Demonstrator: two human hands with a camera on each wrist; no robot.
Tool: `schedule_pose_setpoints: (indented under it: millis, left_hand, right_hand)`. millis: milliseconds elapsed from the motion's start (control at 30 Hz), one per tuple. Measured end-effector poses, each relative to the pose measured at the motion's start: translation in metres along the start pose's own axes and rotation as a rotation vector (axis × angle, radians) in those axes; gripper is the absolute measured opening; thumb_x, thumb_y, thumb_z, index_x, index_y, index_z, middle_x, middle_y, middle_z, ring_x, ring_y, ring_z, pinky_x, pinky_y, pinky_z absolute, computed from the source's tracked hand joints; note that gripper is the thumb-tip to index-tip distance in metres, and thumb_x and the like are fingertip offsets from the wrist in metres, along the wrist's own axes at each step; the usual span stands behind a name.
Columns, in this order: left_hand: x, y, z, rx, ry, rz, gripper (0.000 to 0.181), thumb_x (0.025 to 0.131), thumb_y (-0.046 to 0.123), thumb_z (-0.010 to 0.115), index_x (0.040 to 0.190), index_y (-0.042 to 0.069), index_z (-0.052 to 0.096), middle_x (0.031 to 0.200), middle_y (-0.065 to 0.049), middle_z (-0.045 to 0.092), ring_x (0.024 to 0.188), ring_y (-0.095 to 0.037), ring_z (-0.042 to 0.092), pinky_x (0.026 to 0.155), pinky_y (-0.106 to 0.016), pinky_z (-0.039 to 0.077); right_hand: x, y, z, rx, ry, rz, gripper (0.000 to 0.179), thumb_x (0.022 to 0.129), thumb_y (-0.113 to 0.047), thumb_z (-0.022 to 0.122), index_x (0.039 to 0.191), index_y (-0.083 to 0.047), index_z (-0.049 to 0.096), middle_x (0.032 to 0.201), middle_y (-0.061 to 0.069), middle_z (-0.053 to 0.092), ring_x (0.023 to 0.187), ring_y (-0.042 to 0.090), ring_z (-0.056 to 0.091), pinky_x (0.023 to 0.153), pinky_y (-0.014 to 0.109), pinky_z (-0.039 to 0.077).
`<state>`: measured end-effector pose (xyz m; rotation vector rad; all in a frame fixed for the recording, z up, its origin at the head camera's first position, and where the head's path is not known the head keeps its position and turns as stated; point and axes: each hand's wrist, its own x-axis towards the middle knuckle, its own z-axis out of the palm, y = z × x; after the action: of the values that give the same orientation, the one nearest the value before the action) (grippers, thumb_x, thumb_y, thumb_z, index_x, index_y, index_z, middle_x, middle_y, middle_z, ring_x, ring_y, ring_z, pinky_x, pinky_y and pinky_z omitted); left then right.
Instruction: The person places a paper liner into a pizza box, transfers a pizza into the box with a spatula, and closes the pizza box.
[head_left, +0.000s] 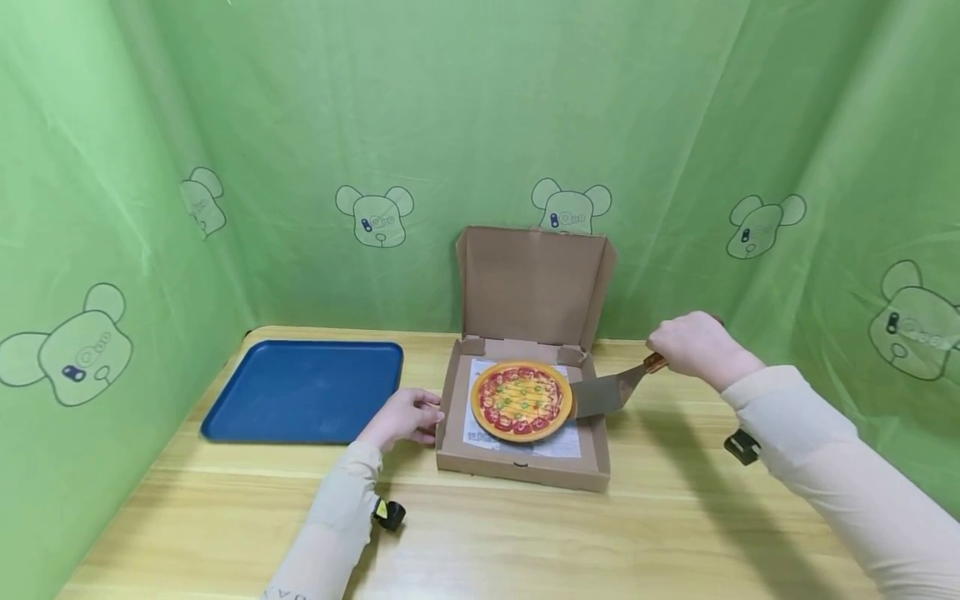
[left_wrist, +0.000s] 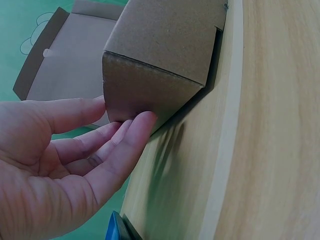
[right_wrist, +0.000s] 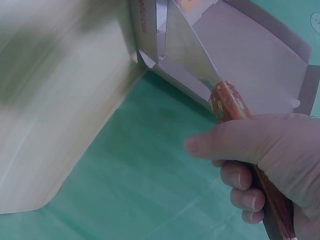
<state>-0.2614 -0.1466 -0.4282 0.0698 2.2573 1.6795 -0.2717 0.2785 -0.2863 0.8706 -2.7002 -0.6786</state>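
Note:
In the head view a pizza (head_left: 521, 402) with a thick golden rim is over the paper-lined bottom of an open cardboard pizza box (head_left: 525, 473). My right hand (head_left: 697, 346) grips the wooden handle (right_wrist: 272, 195) of a metal spatula (head_left: 597, 396). Its blade crosses the box's right wall and meets the pizza's right edge, where the tip is hidden. My left hand (head_left: 405, 417) is at the box's left wall. Up close in the left wrist view, its fingertips (left_wrist: 145, 120) touch the outer cardboard side, with the thumb at the upper edge.
A blue tray (head_left: 307, 392) lies on the wooden table (head_left: 480, 542), left of the box. The box lid (head_left: 532, 283) stands up at the back, near a green curtain (head_left: 450, 100) with bear-head drawings that surrounds the table on three sides.

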Motion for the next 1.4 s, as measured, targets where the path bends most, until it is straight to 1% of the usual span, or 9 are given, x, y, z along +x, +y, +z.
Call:
schedule_pose_setpoints:
  millis: [267,600,833,1000,1133,1267,1400]
  left_hand:
    - [0.000,-0.001,-0.001,-0.006,0.000,0.004,0.035,0.092,0.002,0.062,0.126,-0.006,0.057,0.105,-0.018,0.065,0.078,-0.019,0.064,0.068,-0.034,0.062]
    - [-0.002,0.003,-0.002,-0.002,-0.013,0.008,0.035,0.092,0.002,0.061,0.126,-0.007,0.056,0.106,-0.019,0.064,0.079,-0.021,0.066,0.069,-0.035,0.062]
    - [-0.003,0.003,-0.002,-0.002,-0.011,0.003,0.035,0.092,0.002,0.062,0.125,-0.007,0.056,0.105,-0.019,0.064,0.079,-0.021,0.066,0.069,-0.035,0.062]
    - [-0.002,0.001,-0.001,-0.004,-0.011,0.005,0.035,0.092,0.002,0.062,0.125,-0.006,0.056,0.105,-0.019,0.064,0.079,-0.021,0.066,0.068,-0.035,0.062]
    - [-0.002,0.001,-0.001,-0.002,-0.017,0.011,0.035,0.092,0.002,0.061,0.125,-0.007,0.056,0.105,-0.020,0.064,0.080,-0.021,0.066,0.068,-0.035,0.062]
    - [-0.001,0.001,-0.002,-0.012,-0.022,0.009,0.035,0.092,0.002,0.061,0.126,-0.007,0.056,0.106,-0.021,0.064,0.081,-0.022,0.066,0.069,-0.036,0.062]
    - [0.000,-0.001,-0.002,-0.015,-0.028,0.010,0.036,0.092,0.002,0.061,0.126,-0.007,0.055,0.107,-0.021,0.064,0.081,-0.022,0.067,0.069,-0.036,0.062]
  right_hand:
    - [0.001,0.000,-0.008,-0.025,-0.005,0.008,0.031,0.073,-0.001,0.073,0.058,-0.017,0.051,0.057,-0.001,0.056,0.049,0.016,0.049,0.045,0.040,0.050]
    - [-0.003,-0.001,-0.025,-0.054,-0.066,0.036,0.031,0.075,0.003,0.069,0.059,-0.015,0.051,0.057,-0.001,0.055,0.051,0.016,0.049,0.045,0.042,0.051]
    - [-0.009,0.002,-0.031,-0.078,-0.038,0.015,0.033,0.072,0.005,0.070,0.057,-0.016,0.049,0.056,-0.002,0.054,0.050,0.015,0.048,0.045,0.041,0.051]
    - [-0.014,0.008,-0.034,-0.081,-0.055,0.027,0.034,0.073,0.005,0.070,0.057,-0.016,0.048,0.056,-0.002,0.054,0.050,0.014,0.047,0.044,0.040,0.050]
    - [-0.022,0.016,-0.033,-0.067,-0.059,0.045,0.034,0.073,0.006,0.068,0.057,-0.017,0.048,0.056,-0.002,0.054,0.050,0.016,0.047,0.044,0.042,0.049]
    - [-0.032,0.023,-0.027,-0.024,-0.061,0.070,0.035,0.073,0.005,0.068,0.058,-0.019,0.047,0.057,-0.003,0.054,0.051,0.016,0.048,0.044,0.044,0.048]
    - [-0.044,0.027,-0.014,0.019,-0.060,0.094,0.035,0.074,-0.007,0.076,0.058,-0.020,0.048,0.057,-0.005,0.053,0.050,0.015,0.046,0.043,0.043,0.046]
